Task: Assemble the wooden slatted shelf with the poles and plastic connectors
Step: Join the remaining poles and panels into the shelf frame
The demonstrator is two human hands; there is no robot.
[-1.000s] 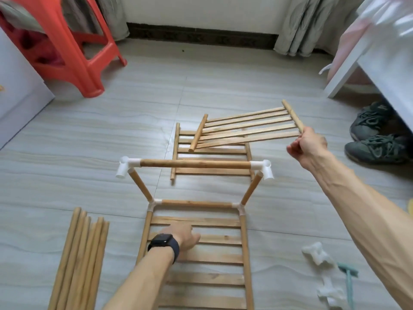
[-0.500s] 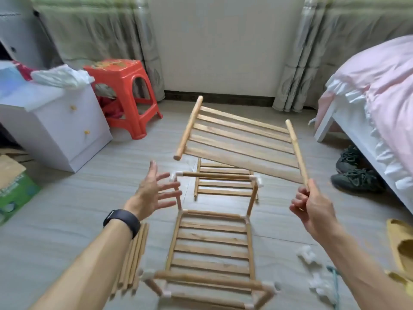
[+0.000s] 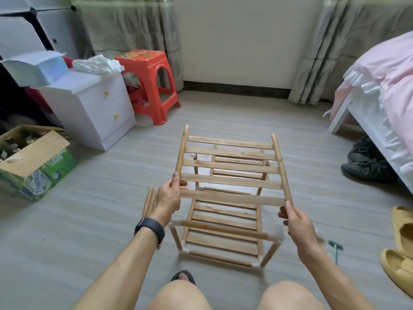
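I hold a loose wooden slatted panel [image 3: 230,166] level in the air with both hands. My left hand [image 3: 168,199] grips the near end of its left side rail. My right hand [image 3: 296,222] grips the near end of its right side rail. Below it on the floor stands the part-built shelf frame [image 3: 223,229]: a slatted tier with short upright poles and white plastic connectors [image 3: 173,224] at its corners, joined by cross poles. Another slatted panel [image 3: 238,161] lies on the floor beyond, seen through the held slats.
A bundle of spare poles [image 3: 149,201] lies left of the frame. A white drawer cabinet [image 3: 89,108], a red stool [image 3: 152,86] and a cardboard box [image 3: 33,162] stand at the left. A bed [image 3: 380,90], dark shoes [image 3: 366,166] and yellow slippers [image 3: 402,238] are at the right.
The slatted panel has swung from tilted and held by the right hand alone to level over the frame. My left hand, open in the air before, now grips its left rail.
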